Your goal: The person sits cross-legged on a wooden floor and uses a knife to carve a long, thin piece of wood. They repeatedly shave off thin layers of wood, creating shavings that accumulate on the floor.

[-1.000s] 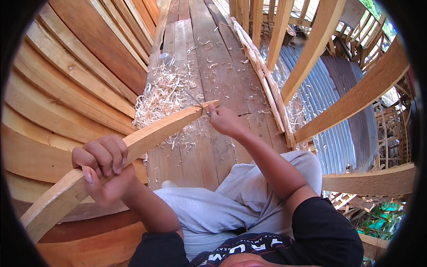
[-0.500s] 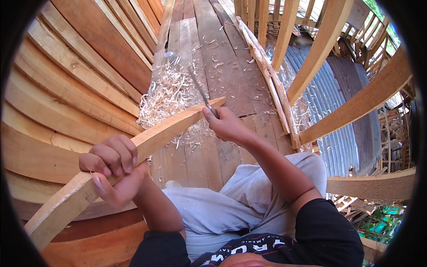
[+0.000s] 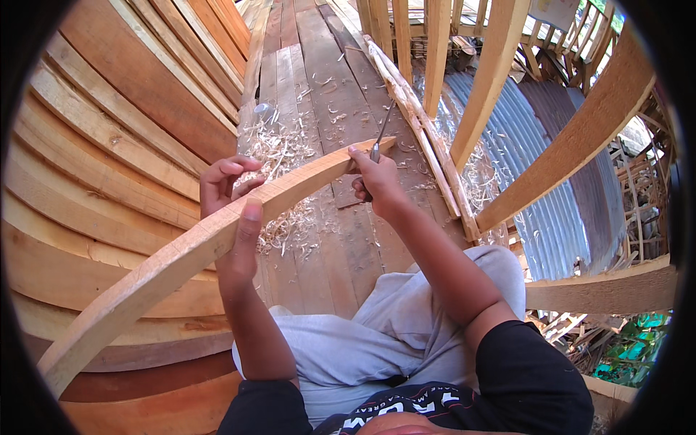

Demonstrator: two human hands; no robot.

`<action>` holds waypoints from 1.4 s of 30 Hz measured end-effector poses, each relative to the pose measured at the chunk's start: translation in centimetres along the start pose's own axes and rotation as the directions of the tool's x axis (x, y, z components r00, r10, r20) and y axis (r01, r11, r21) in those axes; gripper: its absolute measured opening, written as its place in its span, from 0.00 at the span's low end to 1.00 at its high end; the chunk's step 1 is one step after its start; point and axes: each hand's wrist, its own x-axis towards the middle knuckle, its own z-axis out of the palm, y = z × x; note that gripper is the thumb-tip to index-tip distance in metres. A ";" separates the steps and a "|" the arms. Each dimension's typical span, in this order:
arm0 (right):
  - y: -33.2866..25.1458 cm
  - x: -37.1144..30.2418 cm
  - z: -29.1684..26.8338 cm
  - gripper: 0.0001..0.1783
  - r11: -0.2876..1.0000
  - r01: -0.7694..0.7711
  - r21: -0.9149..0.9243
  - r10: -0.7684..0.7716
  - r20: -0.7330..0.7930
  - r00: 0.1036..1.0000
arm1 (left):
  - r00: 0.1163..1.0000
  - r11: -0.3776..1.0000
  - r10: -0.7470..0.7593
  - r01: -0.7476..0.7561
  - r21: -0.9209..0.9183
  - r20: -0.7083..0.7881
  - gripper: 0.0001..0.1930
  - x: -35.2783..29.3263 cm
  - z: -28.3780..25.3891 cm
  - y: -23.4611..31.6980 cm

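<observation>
A long curved pale wooden rib (image 3: 167,264) runs from the lower left up to the middle of the view. My left hand (image 3: 230,196) grips it near its middle, thumb on the near face and fingers loosely over the far side. My right hand (image 3: 373,177) is at the rib's far tip and is shut on a thin metal blade (image 3: 382,133) that points up and away, its base against the wood. Below, my grey-trousered legs rest on the plank deck (image 3: 341,94).
Curved hull planking (image 3: 101,145) rises on the left. A heap of pale wood shavings (image 3: 279,152) lies on the deck under the rib. Upright wooden frames (image 3: 493,65) and corrugated metal sheet (image 3: 551,181) stand to the right, beyond a low edge strip.
My left hand slid forward along the rib and loosened from a fist to a looser hold. The rib's tip rose and swung right. The blade now points up to the right.
</observation>
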 end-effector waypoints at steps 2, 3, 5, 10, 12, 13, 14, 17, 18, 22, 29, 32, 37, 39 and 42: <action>0.0 0.9 -0.8 0.17 0.999 0.029 -0.022 -0.029 0.012 1.000 | 0.995 0.986 -0.093 0.086 0.143 0.045 0.25 0.1 -1.1 0.0; 0.4 1.3 -1.1 0.17 0.997 0.069 -0.026 -0.069 0.001 0.998 | 0.974 0.956 -0.205 0.177 0.233 0.101 0.23 0.1 -2.1 0.4; 0.9 2.1 -1.5 0.17 0.990 0.124 -0.070 -0.125 -0.009 0.992 | 0.889 0.850 -0.423 0.323 0.416 0.175 0.21 0.0 -3.5 1.1; 0.3 1.9 -0.8 0.17 0.996 -0.019 -0.082 0.023 0.054 0.998 | 0.905 0.906 -0.421 0.416 0.077 0.061 0.17 -0.2 -3.0 0.0; 0.0 1.3 -0.5 0.18 1.000 -0.011 -0.017 0.013 0.091 0.996 | 0.919 0.922 -0.386 0.382 0.063 0.077 0.17 -0.4 -2.6 -0.2; -0.1 1.2 -0.4 0.18 1.000 -0.007 0.016 0.005 0.108 0.994 | 0.915 0.922 -0.387 0.381 0.067 0.118 0.18 -0.4 -2.5 -0.1; 0.0 1.4 -0.5 0.17 0.997 0.011 0.077 -0.019 0.108 0.994 | 0.909 0.922 -0.387 0.381 0.071 0.158 0.19 -0.5 -2.5 -0.1; 0.2 2.0 -1.2 0.15 0.975 0.046 0.219 -0.070 0.102 0.992 | 0.872 0.942 -0.269 0.327 -0.078 0.410 0.25 -0.9 -3.4 0.8; 0.2 2.3 -1.6 0.14 0.969 0.050 0.240 -0.074 0.093 0.993 | 0.849 0.947 -0.238 0.310 -0.082 0.472 0.28 -0.8 -4.3 1.5; 0.8 2.9 -1.9 0.13 0.956 0.038 0.290 -0.068 0.094 0.993 | 0.896 0.938 0.065 0.096 -0.334 0.439 0.40 -2.4 -10.0 3.5; 0.9 3.3 -1.6 0.10 0.954 0.063 0.294 -0.097 0.101 0.990 | 0.669 0.917 0.248 0.072 -0.393 0.701 0.17 -1.5 -8.8 4.1; 1.3 3.6 -2.0 0.09 0.953 0.048 0.298 -0.075 0.081 0.994 | 0.580 0.953 0.246 0.001 -0.303 0.777 0.08 -0.7 -5.9 4.6; 2.2 3.3 -1.2 0.10 0.942 0.027 0.336 -0.025 -0.011 1.000 | 0.623 0.941 0.235 0.046 -0.334 0.746 0.13 -0.8 -6.2 2.9; 2.4 2.8 -0.8 0.10 0.941 0.011 0.338 0.006 -0.049 0.999 | 0.731 0.981 -0.005 0.135 -0.137 0.682 0.22 -1.4 -6.5 3.4; 2.4 2.2 -0.6 0.10 0.941 -0.011 0.338 0.048 -0.101 0.994 | 0.533 0.926 -0.362 0.109 0.362 0.765 0.37 -0.4 -6.1 4.3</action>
